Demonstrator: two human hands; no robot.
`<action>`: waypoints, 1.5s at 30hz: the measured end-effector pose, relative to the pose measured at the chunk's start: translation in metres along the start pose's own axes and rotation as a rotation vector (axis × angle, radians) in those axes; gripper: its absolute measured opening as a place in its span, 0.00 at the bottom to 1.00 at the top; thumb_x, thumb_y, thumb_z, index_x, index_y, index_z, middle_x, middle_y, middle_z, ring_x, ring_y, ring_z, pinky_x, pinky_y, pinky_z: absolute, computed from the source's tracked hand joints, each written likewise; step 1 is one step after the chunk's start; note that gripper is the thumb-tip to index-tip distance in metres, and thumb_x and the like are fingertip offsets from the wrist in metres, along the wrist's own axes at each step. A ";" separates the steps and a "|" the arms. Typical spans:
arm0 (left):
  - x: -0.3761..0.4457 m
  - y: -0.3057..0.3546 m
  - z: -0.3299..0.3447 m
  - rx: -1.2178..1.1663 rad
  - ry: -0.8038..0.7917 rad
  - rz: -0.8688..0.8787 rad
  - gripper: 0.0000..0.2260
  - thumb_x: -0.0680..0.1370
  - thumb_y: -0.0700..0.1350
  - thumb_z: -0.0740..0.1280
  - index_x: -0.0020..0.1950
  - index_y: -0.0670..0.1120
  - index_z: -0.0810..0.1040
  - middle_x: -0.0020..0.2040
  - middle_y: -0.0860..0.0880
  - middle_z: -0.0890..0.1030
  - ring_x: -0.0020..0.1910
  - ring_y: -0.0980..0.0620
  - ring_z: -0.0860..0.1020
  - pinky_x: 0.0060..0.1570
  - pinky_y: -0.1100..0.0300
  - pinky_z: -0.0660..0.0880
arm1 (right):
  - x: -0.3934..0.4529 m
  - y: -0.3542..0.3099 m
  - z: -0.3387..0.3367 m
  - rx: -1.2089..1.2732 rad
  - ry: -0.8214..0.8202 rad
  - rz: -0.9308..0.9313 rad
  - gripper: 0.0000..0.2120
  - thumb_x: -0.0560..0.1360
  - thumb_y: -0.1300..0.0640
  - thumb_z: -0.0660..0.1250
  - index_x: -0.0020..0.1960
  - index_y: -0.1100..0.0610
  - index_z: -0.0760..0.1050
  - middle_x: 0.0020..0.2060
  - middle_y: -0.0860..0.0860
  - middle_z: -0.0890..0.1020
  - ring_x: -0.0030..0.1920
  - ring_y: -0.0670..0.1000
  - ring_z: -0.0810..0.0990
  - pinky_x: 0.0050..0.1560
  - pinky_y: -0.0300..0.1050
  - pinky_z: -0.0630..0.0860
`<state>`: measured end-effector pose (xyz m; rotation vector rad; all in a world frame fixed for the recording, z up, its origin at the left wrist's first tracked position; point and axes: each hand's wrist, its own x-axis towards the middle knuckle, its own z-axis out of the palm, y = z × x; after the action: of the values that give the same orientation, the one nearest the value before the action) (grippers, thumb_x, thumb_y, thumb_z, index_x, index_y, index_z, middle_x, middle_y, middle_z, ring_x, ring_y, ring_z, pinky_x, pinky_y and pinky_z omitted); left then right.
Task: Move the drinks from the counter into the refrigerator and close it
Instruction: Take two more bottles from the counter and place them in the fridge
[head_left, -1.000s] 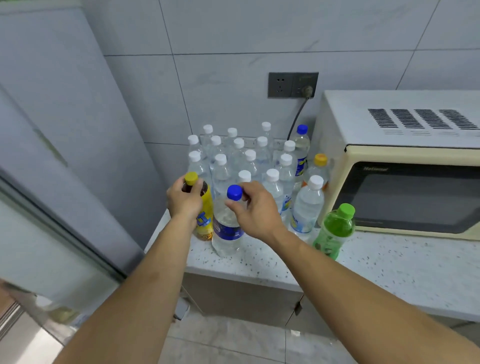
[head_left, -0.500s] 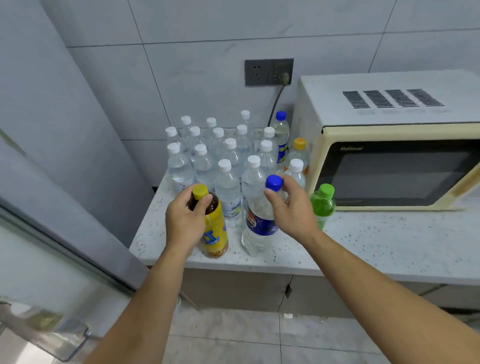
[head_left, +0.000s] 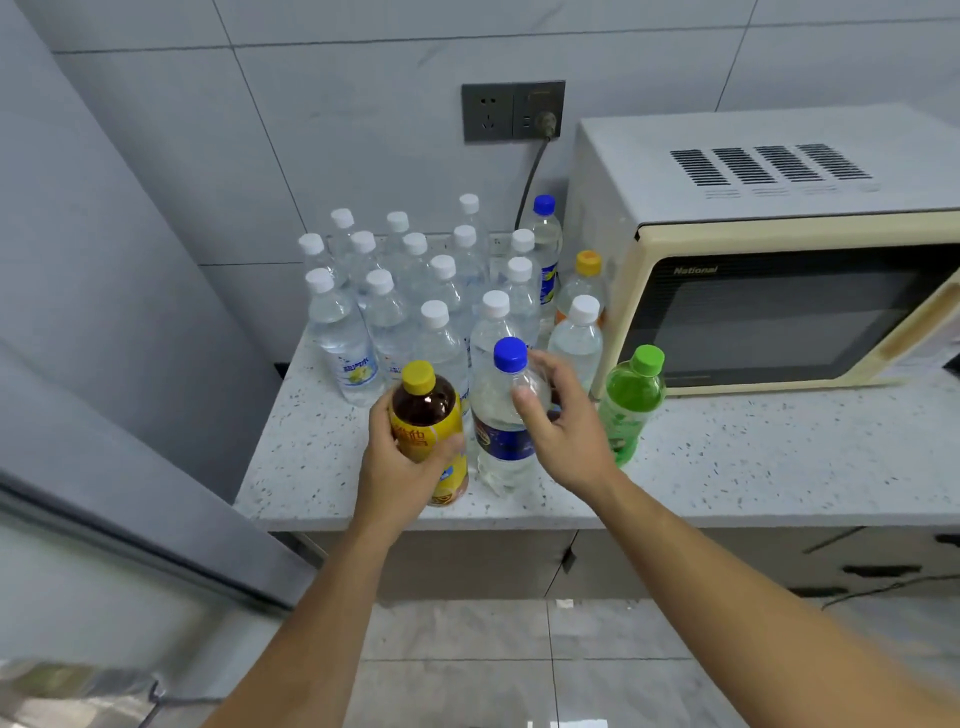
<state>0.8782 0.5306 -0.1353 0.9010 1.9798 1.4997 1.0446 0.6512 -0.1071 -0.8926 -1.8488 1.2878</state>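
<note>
Twenty bottles on the counter (head_left: 727, 467), all upright, crowded at its left end beside the microwave (head_left: 779, 312).

Counted by cap:
- Fifteen white-capped water bottles (head_left: 337, 332), clear, packed in rows back to the wall.
- Two blue-capped: one at the front (head_left: 501, 441), one at the rear (head_left: 545, 234) next to the microwave's corner.
- One tea bottle (head_left: 426, 415), yellow cap and label, dark liquid, at the front edge.
- One green bottle (head_left: 631, 400), green cap, just in front of the microwave door.
- One orange-capped bottle (head_left: 584, 283), half hidden between the water bottles and the microwave.

Left hand (head_left: 400, 467): wrapped round the tea bottle's middle, thumb on one side and fingers on the other. Cannot tell whether lifted or resting on the counter.

Right hand (head_left: 566, 436): curled round the shoulder of the front blue-capped bottle, thumb across its near face, fingers behind. Base of that bottle down on the counter, just beside the tea bottle.

One wall socket (head_left: 511, 111) above the bottles, with one cord (head_left: 530, 176) plugged in and dropping behind them.

Grey fridge (head_left: 104, 364) hard against the counter's left end. Lower left corner too blurred to read.
</note>
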 end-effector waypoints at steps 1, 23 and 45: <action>0.001 -0.006 0.000 0.001 -0.016 -0.019 0.36 0.62 0.61 0.78 0.66 0.70 0.64 0.61 0.67 0.75 0.60 0.65 0.76 0.56 0.61 0.74 | -0.002 0.004 0.001 0.029 -0.002 0.015 0.31 0.71 0.40 0.68 0.71 0.46 0.66 0.63 0.37 0.77 0.62 0.39 0.77 0.57 0.32 0.74; -0.057 -0.033 0.003 -0.385 0.032 -0.245 0.29 0.53 0.54 0.81 0.53 0.57 0.79 0.48 0.55 0.86 0.45 0.56 0.85 0.39 0.62 0.80 | -0.069 0.029 0.013 0.151 0.161 0.107 0.36 0.61 0.63 0.83 0.60 0.40 0.71 0.53 0.39 0.82 0.54 0.43 0.82 0.52 0.38 0.80; -0.335 -0.083 -0.079 -0.454 0.399 -0.437 0.25 0.55 0.54 0.81 0.51 0.55 0.83 0.49 0.49 0.86 0.47 0.47 0.85 0.42 0.52 0.82 | -0.297 0.044 0.062 0.282 -0.256 0.385 0.33 0.62 0.66 0.81 0.60 0.49 0.71 0.50 0.50 0.83 0.45 0.45 0.83 0.49 0.46 0.83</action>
<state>1.0247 0.2135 -0.1950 -0.0254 1.8049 1.8369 1.1514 0.3842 -0.2120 -0.9946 -1.6692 1.9253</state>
